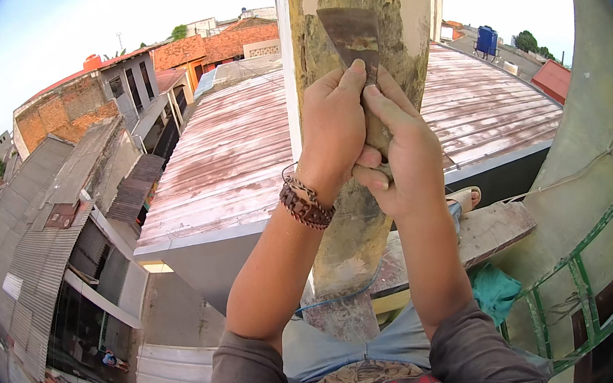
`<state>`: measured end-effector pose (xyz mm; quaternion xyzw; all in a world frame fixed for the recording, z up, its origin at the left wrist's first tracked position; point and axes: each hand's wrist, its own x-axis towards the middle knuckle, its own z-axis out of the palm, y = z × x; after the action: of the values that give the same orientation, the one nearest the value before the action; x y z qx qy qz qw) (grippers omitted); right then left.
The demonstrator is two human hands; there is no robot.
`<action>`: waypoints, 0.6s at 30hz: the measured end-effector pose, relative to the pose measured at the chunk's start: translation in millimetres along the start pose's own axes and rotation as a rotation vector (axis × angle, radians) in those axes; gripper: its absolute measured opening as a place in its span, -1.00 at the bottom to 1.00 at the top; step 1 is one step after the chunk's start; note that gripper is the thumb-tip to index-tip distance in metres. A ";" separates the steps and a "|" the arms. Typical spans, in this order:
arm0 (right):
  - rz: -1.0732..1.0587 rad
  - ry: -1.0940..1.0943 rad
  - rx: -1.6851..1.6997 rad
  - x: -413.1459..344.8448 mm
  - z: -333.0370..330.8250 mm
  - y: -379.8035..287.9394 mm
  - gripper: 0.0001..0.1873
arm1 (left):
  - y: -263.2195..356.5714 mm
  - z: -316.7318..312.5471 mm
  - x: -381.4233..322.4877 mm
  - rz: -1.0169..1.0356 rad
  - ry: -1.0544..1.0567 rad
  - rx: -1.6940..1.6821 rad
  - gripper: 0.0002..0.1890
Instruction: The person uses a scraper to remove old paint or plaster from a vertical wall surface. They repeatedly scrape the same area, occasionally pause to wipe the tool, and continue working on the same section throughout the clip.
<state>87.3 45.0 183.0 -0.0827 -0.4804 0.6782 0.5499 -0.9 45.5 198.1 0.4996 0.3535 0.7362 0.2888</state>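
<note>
Both hands grip one paint scraper [351, 31] with a wide, worn metal blade pointing up. My left hand [338, 113] has its thumb at the base of the blade, and a braided leather bracelet [306, 203] circles that wrist. My right hand [406, 142] closes around the handle [376, 131] from the other side, its fingers curled below. Behind the blade stands a weathered column [347, 244] with yellowish, stained and patchy paint. Whether the blade touches the column I cannot tell.
Paint-spattered planks [495, 231] lie at the column's foot, with a blue cord [348, 295] across them. To the right are a green metal ladder [586, 295], a teal cloth or bag [494, 292] and a curved wall [583, 157]. Corrugated roofs [222, 161] and an alley lie far below.
</note>
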 end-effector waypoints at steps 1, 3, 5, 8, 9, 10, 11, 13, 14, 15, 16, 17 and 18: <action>-0.007 -0.008 -0.003 0.2 -0.4 -0.7 -0.40 | 3.0 -0.1 0.2 -0.037 -0.017 -0.001 -0.64; -0.019 -0.049 0.011 2.6 0.9 -6.2 -0.42 | 19.4 0.4 1.5 -0.117 -0.044 -0.001 -0.65; -0.031 -0.116 0.045 9.1 6.2 -17.6 -0.46 | 31.6 4.2 0.5 -0.119 -0.039 0.005 -0.65; -0.013 -0.007 -0.012 2.5 6.4 -10.8 -0.59 | 27.1 2.3 -4.1 -0.134 -0.038 -0.002 -0.66; -0.009 0.045 -0.038 1.1 7.0 -6.3 -0.62 | 10.3 -0.1 -0.5 -0.099 -0.020 0.000 -0.66; -0.021 0.000 -0.027 2.6 4.9 -4.5 -0.59 | 6.7 0.4 1.4 -0.060 -0.008 0.001 -0.66; -0.034 -0.045 -0.015 4.5 1.8 -3.2 -0.57 | 8.3 0.3 3.9 -0.066 -0.013 -0.002 -0.66; -0.040 -0.096 -0.003 6.0 2.6 -8.0 -0.52 | 22.8 2.7 3.9 -0.094 -0.021 -0.012 -0.67; -0.039 -0.107 0.000 8.8 6.5 -15.5 -0.49 | 28.4 2.6 5.5 -0.123 -0.050 -0.023 -0.67; -0.034 -0.119 0.000 8.9 9.2 -19.3 -0.46 | 30.5 3.6 3.4 -0.134 -0.040 -0.044 -0.70; -0.028 -0.073 -0.014 8.2 9.0 -17.6 -0.44 | 31.9 4.9 1.4 -0.145 -0.030 -0.065 -0.72; -0.022 -0.028 -0.028 8.1 8.2 -13.9 -0.43 | 32.1 6.0 -0.4 -0.156 -0.020 -0.086 -0.73; -0.018 0.015 -0.041 8.0 7.5 -10.4 -0.42 | 24.1 4.9 -1.0 -0.130 -0.009 -0.065 -0.72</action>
<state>86.5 46.7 197.9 -0.0946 -0.4910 0.6625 0.5576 2.3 31.8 218.3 0.4691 0.3598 0.7248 0.3536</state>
